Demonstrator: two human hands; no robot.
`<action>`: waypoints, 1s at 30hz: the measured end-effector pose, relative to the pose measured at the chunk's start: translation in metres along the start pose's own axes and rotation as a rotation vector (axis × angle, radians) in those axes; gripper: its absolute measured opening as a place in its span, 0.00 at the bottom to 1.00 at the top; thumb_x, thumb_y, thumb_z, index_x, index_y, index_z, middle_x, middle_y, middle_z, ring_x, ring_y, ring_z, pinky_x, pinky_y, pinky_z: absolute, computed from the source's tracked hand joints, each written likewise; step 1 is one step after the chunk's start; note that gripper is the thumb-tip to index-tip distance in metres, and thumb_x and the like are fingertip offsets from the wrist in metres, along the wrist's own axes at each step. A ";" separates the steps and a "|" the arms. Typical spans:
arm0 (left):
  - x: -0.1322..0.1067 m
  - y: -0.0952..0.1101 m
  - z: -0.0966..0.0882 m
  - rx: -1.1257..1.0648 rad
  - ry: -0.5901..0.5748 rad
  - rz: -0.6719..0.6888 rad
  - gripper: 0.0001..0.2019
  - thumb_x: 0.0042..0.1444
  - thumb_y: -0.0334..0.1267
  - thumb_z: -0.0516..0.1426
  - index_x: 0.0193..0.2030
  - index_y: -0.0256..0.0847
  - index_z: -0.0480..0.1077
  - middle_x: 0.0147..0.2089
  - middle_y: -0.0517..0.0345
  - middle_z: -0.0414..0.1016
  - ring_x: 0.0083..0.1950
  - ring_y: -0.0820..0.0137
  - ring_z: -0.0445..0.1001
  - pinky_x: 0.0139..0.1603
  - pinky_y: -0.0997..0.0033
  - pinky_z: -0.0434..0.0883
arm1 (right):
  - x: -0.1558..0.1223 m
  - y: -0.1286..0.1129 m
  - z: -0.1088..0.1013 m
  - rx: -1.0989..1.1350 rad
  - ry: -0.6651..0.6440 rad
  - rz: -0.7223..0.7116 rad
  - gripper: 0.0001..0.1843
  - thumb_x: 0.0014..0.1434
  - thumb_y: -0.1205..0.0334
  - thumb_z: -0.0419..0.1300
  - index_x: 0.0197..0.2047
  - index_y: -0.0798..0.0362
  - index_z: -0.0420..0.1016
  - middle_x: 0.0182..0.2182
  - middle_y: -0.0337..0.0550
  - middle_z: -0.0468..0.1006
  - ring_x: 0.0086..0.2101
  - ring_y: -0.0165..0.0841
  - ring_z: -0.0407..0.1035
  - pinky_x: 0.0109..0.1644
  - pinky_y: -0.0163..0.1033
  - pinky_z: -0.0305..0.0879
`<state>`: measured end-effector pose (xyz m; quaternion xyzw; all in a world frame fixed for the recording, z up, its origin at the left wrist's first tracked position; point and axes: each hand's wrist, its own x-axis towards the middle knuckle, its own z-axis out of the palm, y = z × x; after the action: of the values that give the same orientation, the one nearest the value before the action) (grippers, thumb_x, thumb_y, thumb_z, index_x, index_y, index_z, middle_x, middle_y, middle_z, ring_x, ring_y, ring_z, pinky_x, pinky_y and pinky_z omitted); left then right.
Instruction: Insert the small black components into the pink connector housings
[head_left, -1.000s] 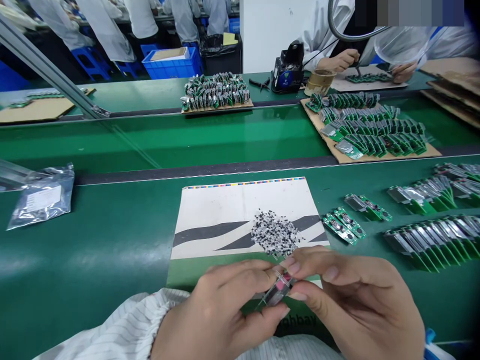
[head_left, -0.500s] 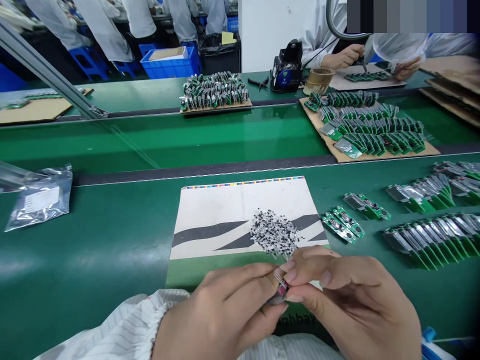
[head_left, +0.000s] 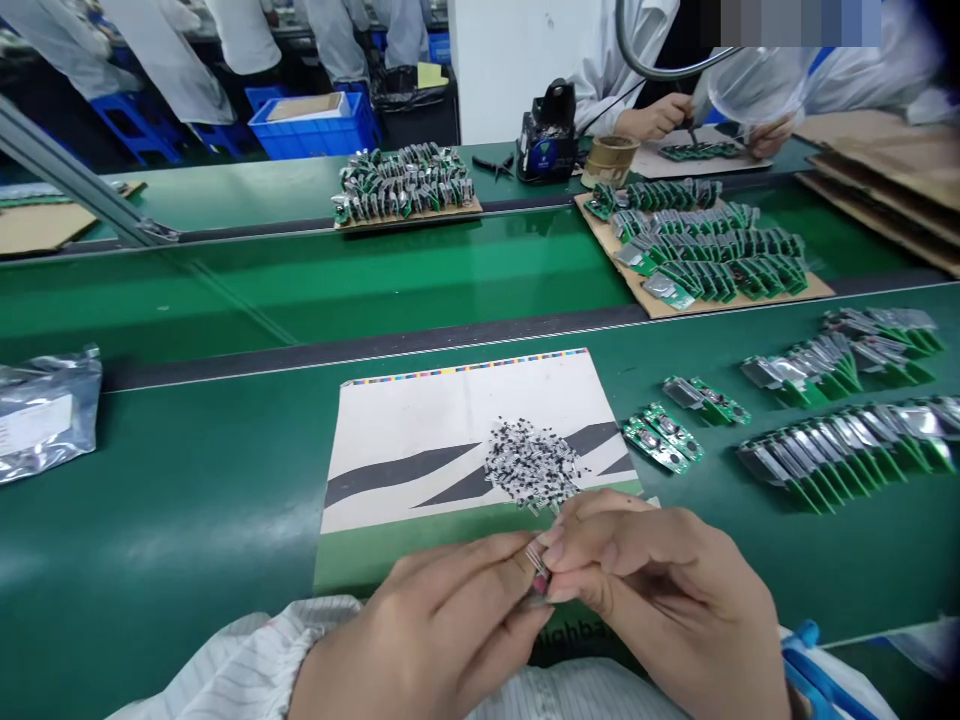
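Observation:
My left hand [head_left: 424,620] and my right hand [head_left: 660,590] meet at the near edge of a printed card [head_left: 405,415]. Pinched between their fingertips is a small part with thin metal leads [head_left: 537,562] and a reddish bit at its lower end. Most of it is hidden by the fingers, so its exact kind is unclear. Just beyond the fingers, on the card, lies a loose pile of tiny black components with silvery leads [head_left: 531,465]. Two pairs of green circuit boards [head_left: 663,437] rest to the right of the card.
Rows of circuit boards [head_left: 840,455] stand at the right. Across the sunken green strip, cardboard trays hold more boards [head_left: 405,185]. A silvery bag [head_left: 49,415] lies at left, a metal bar [head_left: 82,180] slants above. Opposite, a co-worker's hands [head_left: 660,118] work under a magnifier.
The view has swung slightly to the right, so the bench things appear farther left. Both hands keep the same pinch on the small part, with little visible change in the fingers.

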<state>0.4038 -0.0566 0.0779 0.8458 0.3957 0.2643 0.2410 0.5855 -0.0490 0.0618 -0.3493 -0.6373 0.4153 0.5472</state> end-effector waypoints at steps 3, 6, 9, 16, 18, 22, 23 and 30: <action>0.002 -0.010 0.011 -0.553 -0.037 -0.242 0.09 0.56 0.29 0.60 0.42 0.43 0.72 0.38 0.57 0.79 0.38 0.69 0.80 0.38 0.76 0.79 | -0.006 0.012 -0.004 0.007 0.016 0.036 0.13 0.56 0.68 0.66 0.40 0.45 0.68 0.34 0.37 0.79 0.37 0.32 0.76 0.39 0.38 0.78; 0.006 -0.018 0.025 -0.996 -0.054 -0.445 0.08 0.56 0.31 0.61 0.41 0.45 0.71 0.44 0.58 0.73 0.44 0.70 0.78 0.40 0.74 0.78 | -0.016 0.026 -0.012 -0.099 -0.058 0.133 0.18 0.54 0.60 0.68 0.47 0.44 0.69 0.47 0.44 0.76 0.49 0.38 0.72 0.47 0.43 0.77; 0.009 -0.022 0.040 -1.074 -0.077 -0.549 0.07 0.55 0.31 0.62 0.38 0.44 0.68 0.39 0.62 0.67 0.42 0.73 0.74 0.41 0.74 0.75 | -0.028 0.034 -0.017 -0.183 -0.148 0.255 0.11 0.60 0.58 0.62 0.47 0.44 0.72 0.52 0.45 0.74 0.52 0.38 0.71 0.50 0.42 0.75; 0.041 -0.026 0.049 -0.644 -0.288 -0.374 0.16 0.52 0.29 0.61 0.47 0.45 0.66 0.43 0.59 0.68 0.48 0.66 0.72 0.54 0.58 0.71 | -0.050 0.040 -0.058 -0.505 0.079 0.307 0.09 0.65 0.58 0.55 0.44 0.50 0.73 0.38 0.45 0.80 0.38 0.36 0.75 0.39 0.38 0.74; 0.060 -0.026 0.046 -0.426 -0.345 -0.250 0.12 0.54 0.30 0.60 0.45 0.44 0.69 0.45 0.56 0.70 0.49 0.64 0.71 0.53 0.55 0.70 | -0.057 0.048 -0.086 -0.794 0.206 0.281 0.11 0.64 0.56 0.56 0.44 0.51 0.74 0.39 0.47 0.79 0.39 0.38 0.74 0.42 0.42 0.72; 0.098 -0.029 0.055 -0.170 -0.359 -0.039 0.10 0.56 0.29 0.59 0.46 0.41 0.71 0.48 0.53 0.72 0.48 0.64 0.72 0.51 0.59 0.71 | -0.069 0.066 -0.135 -1.313 0.294 0.222 0.16 0.64 0.52 0.53 0.41 0.55 0.77 0.35 0.50 0.80 0.38 0.43 0.71 0.42 0.48 0.68; 0.106 -0.031 0.061 -0.104 -0.352 0.022 0.10 0.57 0.29 0.59 0.47 0.40 0.71 0.49 0.52 0.72 0.49 0.64 0.72 0.52 0.60 0.71 | -0.070 0.070 -0.142 -1.398 0.300 0.220 0.17 0.64 0.52 0.53 0.39 0.56 0.77 0.34 0.51 0.80 0.37 0.44 0.70 0.42 0.48 0.66; 0.149 -0.044 0.110 0.254 -0.353 0.235 0.12 0.59 0.34 0.59 0.50 0.37 0.73 0.51 0.47 0.72 0.53 0.56 0.69 0.52 0.54 0.70 | -0.065 0.087 -0.153 -1.590 0.439 0.289 0.15 0.62 0.54 0.55 0.37 0.55 0.78 0.33 0.53 0.74 0.36 0.45 0.62 0.34 0.44 0.54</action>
<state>0.5313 0.0649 0.0076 0.9426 0.2766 0.0869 0.1659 0.7456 -0.0493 -0.0355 -0.7824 -0.5681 -0.1693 0.1910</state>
